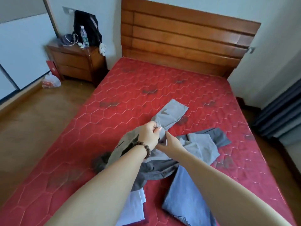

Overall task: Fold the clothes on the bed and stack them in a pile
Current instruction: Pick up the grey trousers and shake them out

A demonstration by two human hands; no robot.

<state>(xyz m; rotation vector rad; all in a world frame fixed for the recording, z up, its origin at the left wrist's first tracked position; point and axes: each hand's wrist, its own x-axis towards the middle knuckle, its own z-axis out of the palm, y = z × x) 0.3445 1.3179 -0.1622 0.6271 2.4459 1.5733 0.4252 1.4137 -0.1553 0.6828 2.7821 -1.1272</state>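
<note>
Pale walls point(110, 12), wood floor point(40, 108), a slatted wooden headboard point(187, 35), a nightstand point(76, 61) left, dark curtains point(280, 111) right.

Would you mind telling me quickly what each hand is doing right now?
Left hand: closed, gripping the grey trousers.
Right hand: closed, pinching the same grey trousers just below the left hand.

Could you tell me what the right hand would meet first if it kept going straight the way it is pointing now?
The right hand points up and leftward at the light grey garment that both hands grip, so it would likely press into that cloth at once, then the left hand just beyond. Depth is hard to judge here.
</note>
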